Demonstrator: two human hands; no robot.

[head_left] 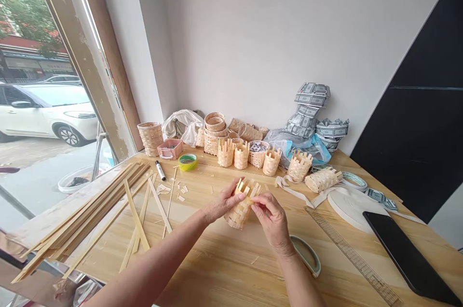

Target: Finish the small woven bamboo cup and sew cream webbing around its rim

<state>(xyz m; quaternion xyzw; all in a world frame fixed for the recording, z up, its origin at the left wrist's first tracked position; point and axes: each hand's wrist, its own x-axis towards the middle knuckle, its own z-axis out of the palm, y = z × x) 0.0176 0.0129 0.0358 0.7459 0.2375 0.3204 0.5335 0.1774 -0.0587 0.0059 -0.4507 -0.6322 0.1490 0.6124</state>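
Observation:
A small woven bamboo basket (241, 205) with loose strip ends sticking up is held above the wooden table (224, 268). My left hand (221, 204) grips its left side, fingers curled round the rim. My right hand (270, 217) pinches one of the upright strips at the basket's right rim. Both hands are closed on the basket.
Long bamboo strips (90, 215) lie at the left. Several small woven baskets (249, 152) line the back, with a green tape roll (187, 162), a marker (160, 170) and a pink box (170, 148). A ruler (350, 254), a dark tablet (408, 258), white webbing (352, 203) and a curved tool (307, 254) lie at the right.

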